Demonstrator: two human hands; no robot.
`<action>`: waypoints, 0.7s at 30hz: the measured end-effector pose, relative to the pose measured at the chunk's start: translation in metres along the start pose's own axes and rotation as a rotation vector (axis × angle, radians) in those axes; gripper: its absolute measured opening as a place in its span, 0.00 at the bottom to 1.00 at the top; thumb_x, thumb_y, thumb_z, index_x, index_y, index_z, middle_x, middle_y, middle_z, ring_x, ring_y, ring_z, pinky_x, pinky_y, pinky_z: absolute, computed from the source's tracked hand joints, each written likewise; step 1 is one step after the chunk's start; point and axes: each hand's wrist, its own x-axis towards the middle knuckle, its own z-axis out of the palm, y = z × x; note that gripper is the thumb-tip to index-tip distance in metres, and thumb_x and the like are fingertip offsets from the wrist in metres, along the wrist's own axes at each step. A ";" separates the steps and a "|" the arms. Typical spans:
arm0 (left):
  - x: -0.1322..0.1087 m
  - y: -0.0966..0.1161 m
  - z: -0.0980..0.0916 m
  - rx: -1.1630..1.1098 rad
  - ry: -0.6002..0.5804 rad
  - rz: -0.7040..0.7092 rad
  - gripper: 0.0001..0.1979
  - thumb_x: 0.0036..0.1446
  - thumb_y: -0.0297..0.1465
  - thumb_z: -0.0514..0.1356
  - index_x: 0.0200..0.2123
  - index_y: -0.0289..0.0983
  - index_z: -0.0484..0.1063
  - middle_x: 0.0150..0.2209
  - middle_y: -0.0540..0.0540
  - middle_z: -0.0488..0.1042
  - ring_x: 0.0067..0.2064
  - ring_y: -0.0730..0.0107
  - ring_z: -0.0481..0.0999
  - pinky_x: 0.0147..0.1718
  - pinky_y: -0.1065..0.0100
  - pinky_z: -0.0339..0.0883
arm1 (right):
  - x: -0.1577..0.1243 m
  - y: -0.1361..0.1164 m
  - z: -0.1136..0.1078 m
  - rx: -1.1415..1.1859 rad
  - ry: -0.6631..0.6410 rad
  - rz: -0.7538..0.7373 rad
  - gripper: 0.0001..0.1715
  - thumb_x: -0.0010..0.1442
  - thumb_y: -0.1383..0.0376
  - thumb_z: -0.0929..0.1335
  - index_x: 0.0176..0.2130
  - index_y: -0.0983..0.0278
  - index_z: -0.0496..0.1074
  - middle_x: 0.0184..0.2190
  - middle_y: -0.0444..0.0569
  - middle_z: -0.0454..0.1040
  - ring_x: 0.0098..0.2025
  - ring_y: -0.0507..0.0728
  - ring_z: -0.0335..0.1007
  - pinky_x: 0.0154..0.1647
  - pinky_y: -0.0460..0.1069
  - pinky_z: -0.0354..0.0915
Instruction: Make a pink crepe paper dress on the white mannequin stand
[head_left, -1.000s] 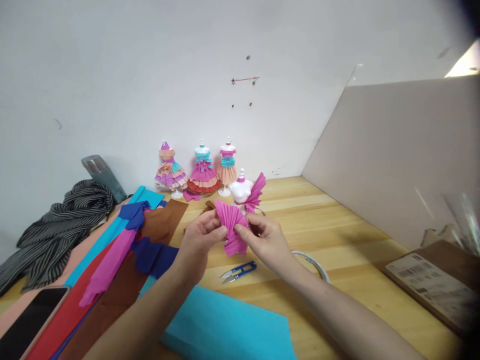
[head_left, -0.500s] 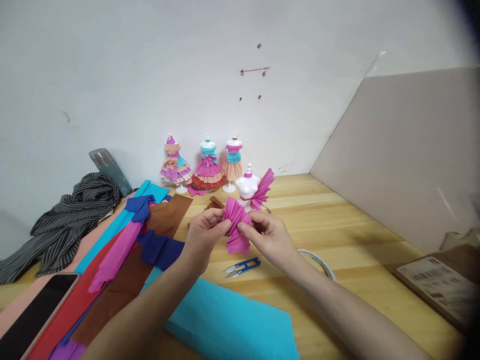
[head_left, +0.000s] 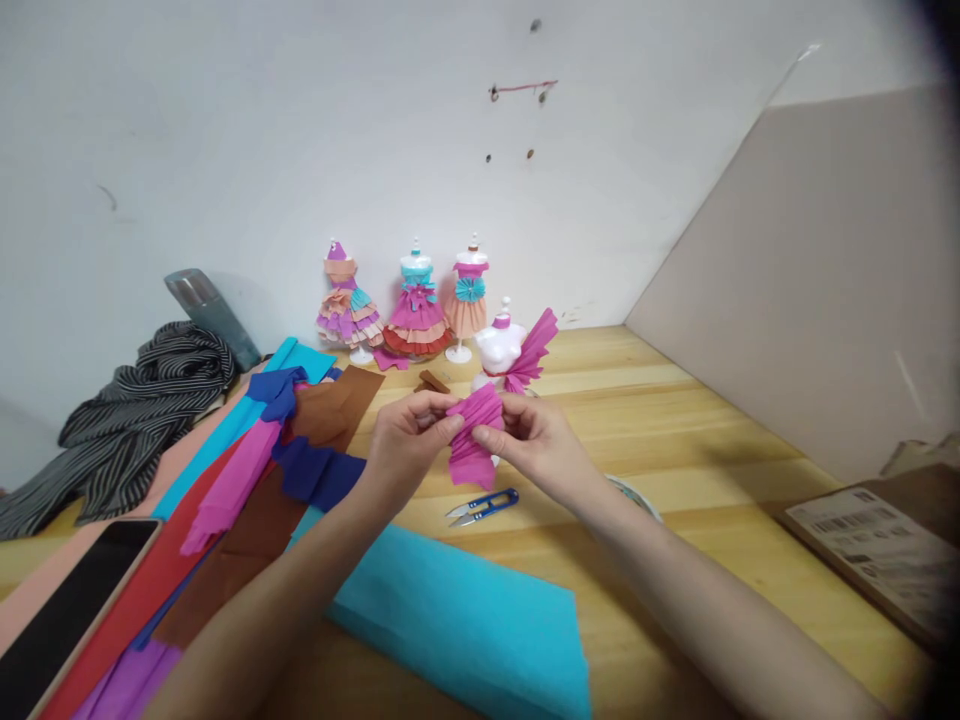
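Note:
Between my two hands is a piece of pleated pink crepe paper (head_left: 475,445). My left hand (head_left: 412,440) pinches its left edge between thumb and fingers. On the other side my right hand (head_left: 531,438) pinches it, the thumb lying on its front. Just behind stands a small white mannequin (head_left: 499,348) with a pink neck band and a pleated pink paper fan (head_left: 534,352) at its waist; its lower part is hidden by the held paper and my hands. Below the hands, blue-handled thread snips (head_left: 484,508) lie on the wooden table (head_left: 675,420).
Three dressed mannequins (head_left: 417,305) stand along the wall. Coloured crepe paper, including a turquoise sheet (head_left: 465,620), covers the left and front. A phone (head_left: 82,610), striped cloth (head_left: 157,410) and bottle (head_left: 214,315) are left. A tape roll (head_left: 636,496) and cardboard box (head_left: 870,540) are right.
The view has tilted a little, so the table things sit higher in it. Both hands keep hold of the pink paper, whose pleats look more gathered and turned slightly.

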 end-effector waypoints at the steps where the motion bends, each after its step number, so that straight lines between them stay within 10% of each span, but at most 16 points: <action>1: 0.000 0.000 0.000 0.002 -0.006 -0.003 0.10 0.39 0.29 0.72 0.28 0.34 0.79 0.24 0.49 0.78 0.26 0.74 0.74 0.29 0.71 0.69 | 0.000 0.000 0.000 0.019 -0.019 0.015 0.17 0.50 0.52 0.73 0.27 0.63 0.72 0.20 0.43 0.69 0.25 0.53 0.64 0.25 0.48 0.61; 21: 0.001 0.006 -0.006 0.223 -0.220 -0.082 0.14 0.47 0.39 0.68 0.30 0.33 0.79 0.26 0.47 0.77 0.27 0.71 0.74 0.29 0.70 0.69 | -0.002 -0.006 0.001 0.241 0.032 -0.012 0.14 0.52 0.59 0.72 0.25 0.63 0.67 0.18 0.39 0.65 0.19 0.47 0.58 0.19 0.44 0.55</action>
